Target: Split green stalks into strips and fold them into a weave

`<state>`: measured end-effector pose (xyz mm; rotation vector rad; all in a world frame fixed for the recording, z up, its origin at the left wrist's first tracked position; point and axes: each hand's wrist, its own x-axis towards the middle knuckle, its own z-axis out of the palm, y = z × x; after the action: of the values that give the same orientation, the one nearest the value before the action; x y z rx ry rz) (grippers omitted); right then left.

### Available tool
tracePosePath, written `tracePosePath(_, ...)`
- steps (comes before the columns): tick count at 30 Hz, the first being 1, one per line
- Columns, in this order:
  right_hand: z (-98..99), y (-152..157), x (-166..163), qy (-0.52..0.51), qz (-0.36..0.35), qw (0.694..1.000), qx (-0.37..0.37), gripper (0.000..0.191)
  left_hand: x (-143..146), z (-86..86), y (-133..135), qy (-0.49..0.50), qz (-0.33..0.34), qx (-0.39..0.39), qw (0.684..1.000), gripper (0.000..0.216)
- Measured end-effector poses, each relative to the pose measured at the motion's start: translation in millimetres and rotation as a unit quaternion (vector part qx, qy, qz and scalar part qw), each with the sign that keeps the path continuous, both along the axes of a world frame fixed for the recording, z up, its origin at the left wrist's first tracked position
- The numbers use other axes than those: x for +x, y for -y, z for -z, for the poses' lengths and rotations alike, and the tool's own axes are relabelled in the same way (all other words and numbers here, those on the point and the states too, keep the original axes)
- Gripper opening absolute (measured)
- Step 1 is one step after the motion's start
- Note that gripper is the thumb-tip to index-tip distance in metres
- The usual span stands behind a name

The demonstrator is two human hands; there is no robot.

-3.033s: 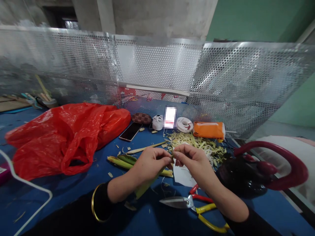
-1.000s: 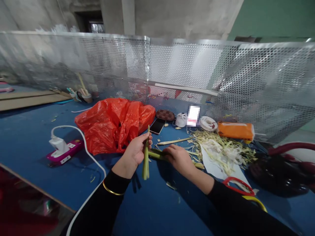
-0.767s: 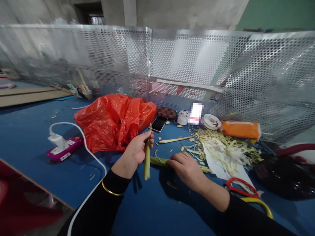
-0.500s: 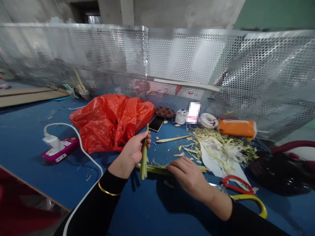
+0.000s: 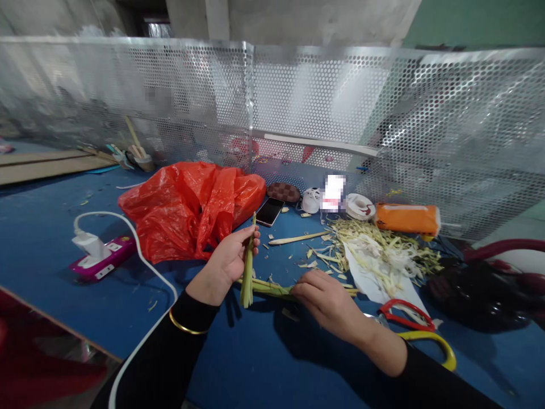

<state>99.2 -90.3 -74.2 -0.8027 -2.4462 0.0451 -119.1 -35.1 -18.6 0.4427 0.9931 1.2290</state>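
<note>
My left hand (image 5: pixel 223 260) is closed round a narrow bundle of yellow-green leaf strips (image 5: pixel 247 279), held upright with its wider end down. Behind and to the right of that bundle, more long green leaf strips (image 5: pixel 270 288) lie across the blue table. My right hand (image 5: pixel 328 298) has its fingers pinched on these, at the end of a greener strip; the fingertips are partly hidden. Scissors with one red and one yellow handle (image 5: pixel 443 346) lie beside my right wrist, their blades mostly out of sight behind it.
A red plastic bag (image 5: pixel 183 210) and a phone (image 5: pixel 270 211) are behind my left hand. Leaf scraps (image 5: pixel 383 244) are heaped at the right, near a tape roll (image 5: pixel 360 207) and an orange packet (image 5: pixel 407 219). A white cable (image 5: pixel 149 261) runs from a purple power strip (image 5: pixel 89 271) past my left arm.
My right hand has moved slightly on the lying strips, with the greener strip at its fingertips showing more. The left hand keeps its hold on the bundle. The whole view has shifted a little.
</note>
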Motion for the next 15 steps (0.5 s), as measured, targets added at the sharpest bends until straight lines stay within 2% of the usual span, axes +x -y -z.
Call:
tracePosePath(4,0.2,-2.5,-2.6,-0.11,0.025,0.985,-0.131,0.019,0.3,-0.3,0.1,-0.005,0.004,-0.001,1.0,0.017)
tracePosePath(6,-2.6,-5.9,-2.1,-0.171,0.063,0.966,-0.185,0.014,0.3,-0.2,-0.1,-0.01,0.005,-0.005,1.0,0.016)
tracePosePath(9,-12.2,-16.8,9.0,-0.244,0.131,0.933,-0.228,0.008,0.4,0.6,-0.6,-0.014,0.004,-0.003,1.0,0.015)
tracePosePath(11,-21.6,-27.5,27.9,-0.286,0.18,0.914,-0.226,0.009,0.5,1.0,-0.8,-0.015,0.003,0.002,1.0,0.015)
tracePosePath(12,-26.7,-33.0,40.9,-0.313,0.211,0.904,-0.199,0.011,0.6,1.1,-0.7,-0.015,0.003,0.003,1.0,0.015)
tracePosePath(15,-41.3,-44.9,87.0,-0.361,0.329,0.871,-0.058,0.013,1.2,0.9,-0.2,-0.021,0.006,0.004,1.0,0.013)
